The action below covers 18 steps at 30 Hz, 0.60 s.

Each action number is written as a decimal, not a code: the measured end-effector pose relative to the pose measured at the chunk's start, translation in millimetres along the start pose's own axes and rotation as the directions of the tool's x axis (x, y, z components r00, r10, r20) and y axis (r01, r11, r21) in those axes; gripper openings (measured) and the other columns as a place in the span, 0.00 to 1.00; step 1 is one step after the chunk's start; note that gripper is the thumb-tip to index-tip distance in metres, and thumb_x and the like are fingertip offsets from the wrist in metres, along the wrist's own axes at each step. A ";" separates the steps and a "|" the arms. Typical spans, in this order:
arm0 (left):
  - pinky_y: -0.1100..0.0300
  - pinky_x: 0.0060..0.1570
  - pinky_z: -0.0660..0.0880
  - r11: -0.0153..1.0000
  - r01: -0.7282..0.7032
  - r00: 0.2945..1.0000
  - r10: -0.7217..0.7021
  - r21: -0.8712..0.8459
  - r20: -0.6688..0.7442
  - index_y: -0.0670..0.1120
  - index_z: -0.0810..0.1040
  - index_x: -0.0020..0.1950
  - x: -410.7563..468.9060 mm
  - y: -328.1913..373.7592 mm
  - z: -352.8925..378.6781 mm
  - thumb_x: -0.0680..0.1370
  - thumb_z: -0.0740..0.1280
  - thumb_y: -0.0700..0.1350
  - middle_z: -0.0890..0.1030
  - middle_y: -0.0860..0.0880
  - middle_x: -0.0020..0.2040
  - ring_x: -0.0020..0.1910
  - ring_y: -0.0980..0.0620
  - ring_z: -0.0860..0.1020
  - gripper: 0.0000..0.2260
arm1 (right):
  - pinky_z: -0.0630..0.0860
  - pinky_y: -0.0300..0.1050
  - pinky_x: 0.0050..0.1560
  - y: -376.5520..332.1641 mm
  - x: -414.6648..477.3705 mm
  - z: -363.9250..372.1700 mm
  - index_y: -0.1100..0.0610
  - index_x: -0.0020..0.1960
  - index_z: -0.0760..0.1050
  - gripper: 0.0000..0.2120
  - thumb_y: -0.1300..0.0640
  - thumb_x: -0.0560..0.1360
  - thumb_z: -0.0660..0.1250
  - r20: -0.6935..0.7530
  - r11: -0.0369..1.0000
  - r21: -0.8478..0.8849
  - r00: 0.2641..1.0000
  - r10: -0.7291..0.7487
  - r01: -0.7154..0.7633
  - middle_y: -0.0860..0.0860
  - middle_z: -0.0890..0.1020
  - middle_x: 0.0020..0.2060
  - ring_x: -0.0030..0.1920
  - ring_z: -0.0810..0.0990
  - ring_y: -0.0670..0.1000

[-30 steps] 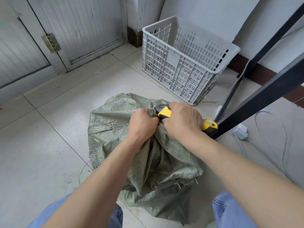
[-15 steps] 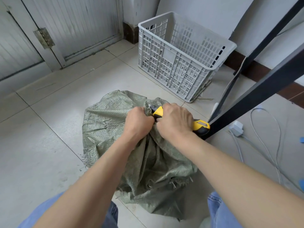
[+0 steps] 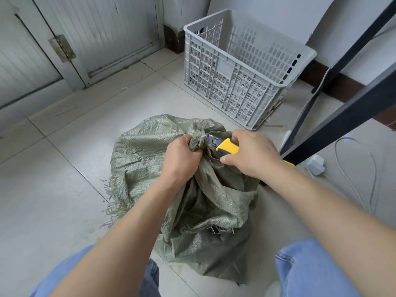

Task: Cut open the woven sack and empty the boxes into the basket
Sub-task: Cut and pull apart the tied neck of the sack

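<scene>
A green woven sack (image 3: 150,168) lies bunched on the tiled floor between my knees. My left hand (image 3: 182,159) grips its knotted neck (image 3: 198,143). My right hand (image 3: 252,155) holds a yellow and black utility knife (image 3: 227,146), whose blade end points at the knot and touches or nearly touches it. The boxes are hidden inside the sack. A grey plastic basket (image 3: 246,91) with slotted walls stands on the floor just beyond the sack, and no boxes show inside it.
Black metal table legs (image 3: 342,116) slant down at the right, close to my right hand. A white adapter (image 3: 315,166) and cables lie on the floor beside them. A grey door (image 3: 96,35) with a hinge is at the back left.
My right hand has drawn back to the right, so more of the knife and the knot between my hands now show. My left hand keeps its grip on the sack's neck.
</scene>
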<state>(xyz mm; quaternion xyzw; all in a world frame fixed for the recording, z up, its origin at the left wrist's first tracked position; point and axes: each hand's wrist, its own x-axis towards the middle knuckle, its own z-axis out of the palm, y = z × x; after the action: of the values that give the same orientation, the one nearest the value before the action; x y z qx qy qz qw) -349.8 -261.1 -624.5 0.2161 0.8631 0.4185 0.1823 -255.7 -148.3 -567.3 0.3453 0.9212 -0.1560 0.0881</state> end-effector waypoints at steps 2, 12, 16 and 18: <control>0.59 0.38 0.72 1.000 -0.016 1.000 0.016 0.009 0.009 0.45 0.79 0.46 -0.7 0.7 0.9 0.72 0.67 0.39 0.83 0.45 0.40 0.42 0.45 0.80 0.05 | 0.69 0.48 0.46 -2.5 -1.3 -2.0 0.55 0.56 0.73 0.20 0.45 0.71 0.72 -0.057 0.999 -0.035 0.998 -0.025 0.023 0.56 0.80 0.53 0.54 0.77 0.60; 0.59 0.37 0.68 0.999 -0.032 0.999 0.033 0.033 -0.010 0.50 0.74 0.41 -1.5 1.1 1.4 0.72 0.66 0.41 0.79 0.48 0.36 0.42 0.43 0.79 0.05 | 0.63 0.44 0.41 -6.6 -3.9 1.5 0.57 0.42 0.72 0.15 0.45 0.72 0.69 -0.042 0.996 -0.004 0.995 -0.093 0.093 0.54 0.73 0.39 0.46 0.75 0.58; 0.59 0.36 0.66 0.999 -0.033 0.999 0.034 0.039 -0.016 0.48 0.74 0.40 -1.2 0.4 2.5 0.73 0.66 0.41 0.78 0.47 0.35 0.41 0.42 0.78 0.03 | 0.63 0.44 0.40 -7.9 -3.4 1.2 0.55 0.39 0.70 0.15 0.45 0.71 0.69 -0.031 0.996 -0.022 0.996 -0.088 0.088 0.53 0.73 0.39 0.44 0.72 0.57; 0.58 0.35 0.66 0.999 -0.030 0.999 0.031 0.036 -0.017 0.46 0.74 0.39 -1.0 0.5 3.5 0.72 0.66 0.41 0.78 0.47 0.35 0.40 0.42 0.78 0.03 | 0.64 0.44 0.40 -8.0 -2.6 1.1 0.55 0.40 0.70 0.15 0.45 0.71 0.69 -0.035 0.997 -0.003 0.996 -0.077 0.077 0.53 0.73 0.39 0.45 0.74 0.58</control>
<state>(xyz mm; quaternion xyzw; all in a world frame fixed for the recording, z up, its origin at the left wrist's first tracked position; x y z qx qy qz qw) -347.1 -259.1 -625.9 0.2289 0.8687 0.4075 0.1643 -259.1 -155.9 -565.8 0.3120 0.9354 -0.1524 0.0659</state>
